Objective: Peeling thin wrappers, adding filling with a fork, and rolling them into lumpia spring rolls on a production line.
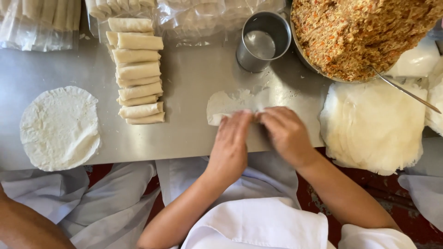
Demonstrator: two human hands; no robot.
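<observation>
While both hands press down side by side on the steel table [194, 83], a thin round wrapper [230, 102] lies flat under them near the table's front edge, its near side folded up into a roll beneath the fingers. Left hand [232, 143]: palm down, fingers together and extended onto the rolled edge, not pinching. Right hand [286, 133]: palm down, fingers curled over the same rolled edge, fingertips touching those of the left hand. Filling inside the fold is hidden; cannot tell how much is there.

Far side of the wrapper: a steel cup [263, 41] holding a pale liquid, just behind and apart. Right of the cup: a large metal bowl [307, 57] heaped with brown minced filling [360, 32] flecked orange, a spoon [406, 91] resting in it with its handle over a stack of wrappers [374, 127]. That stack sits just right of the right hand.

Left of the hands: a column of finished rolls [137, 71], laid parallel, touching one another. Further left: a second stack of round wrappers [60, 127] at the table edge. Another person's forearm [27, 221] shows at the lower left corner.
</observation>
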